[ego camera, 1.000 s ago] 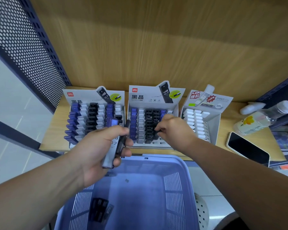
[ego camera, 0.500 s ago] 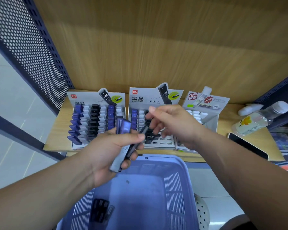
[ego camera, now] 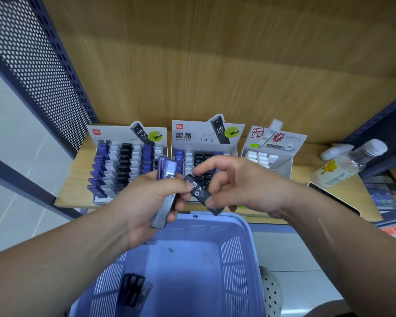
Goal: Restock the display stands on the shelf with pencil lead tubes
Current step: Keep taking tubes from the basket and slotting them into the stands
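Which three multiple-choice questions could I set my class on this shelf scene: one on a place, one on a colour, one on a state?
1. Where do the spare dark tubes lie? A on the phone; B in the basket; C on the floor.
2. What colour is the basket? A red; B green; C blue.
3. What is the left hand doing? A gripping a bundle of tubes; B hanging empty; C lifting the bottle.
Answers: 1 B, they lie on the basket's bottom; 2 C, its walls are pale blue; 3 A, its fingers curl round the bundle.
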`<state>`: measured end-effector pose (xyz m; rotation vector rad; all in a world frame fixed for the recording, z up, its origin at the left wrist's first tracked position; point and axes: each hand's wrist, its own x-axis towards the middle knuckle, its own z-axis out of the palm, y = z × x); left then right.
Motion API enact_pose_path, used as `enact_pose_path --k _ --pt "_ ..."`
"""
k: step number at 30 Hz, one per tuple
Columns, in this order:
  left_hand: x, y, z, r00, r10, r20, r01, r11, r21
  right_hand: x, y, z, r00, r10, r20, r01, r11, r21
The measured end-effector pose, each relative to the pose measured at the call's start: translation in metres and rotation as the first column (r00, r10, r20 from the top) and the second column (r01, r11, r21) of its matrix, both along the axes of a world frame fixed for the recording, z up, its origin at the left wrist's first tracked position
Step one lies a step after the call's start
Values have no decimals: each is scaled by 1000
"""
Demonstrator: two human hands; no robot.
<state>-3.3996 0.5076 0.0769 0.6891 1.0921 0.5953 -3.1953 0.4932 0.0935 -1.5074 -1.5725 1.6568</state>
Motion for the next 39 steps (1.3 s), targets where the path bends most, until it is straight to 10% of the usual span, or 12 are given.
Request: enact_pose_path --k 5,13,39 --pt "3 1 -5 999 -7 -45 6 1000 -25 -4 1 -5 995 89 33 -90 995 35" --pt "-14 8 -10 999 34 -4 -35 988 -151 28 33 -58 793 -258 552 67 937 342" --pt "-31 8 -9 992 118 45 -115 991 -70 19 46 -102 636 -130 761 -262 891 371"
